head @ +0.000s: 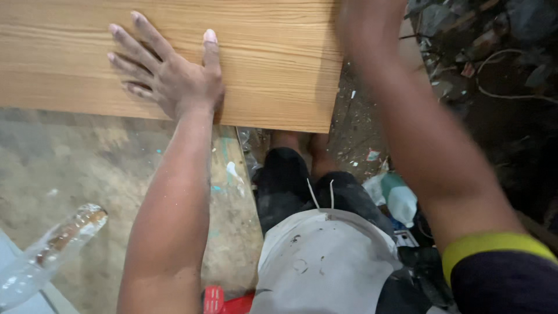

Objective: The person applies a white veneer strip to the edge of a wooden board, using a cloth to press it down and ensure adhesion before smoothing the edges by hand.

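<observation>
A light wood-grain board point(273, 64) lies flat across the top of the view, its right end sticking out past a worn work surface point(70, 168). My left hand point(165, 72) rests palm down on the board with fingers spread, holding nothing. My right hand point(369, 23) is at the board's right edge near the top of the view. It is blurred and partly cut off, so its grip on the edge is unclear.
A clear plastic bottle point(49, 253) lies on the work surface at lower left. A pale green-and-white container point(398, 197) stands on the littered floor beside my legs. A red object point(221, 301) sits at the bottom edge. Dark debris and wires fill the right side.
</observation>
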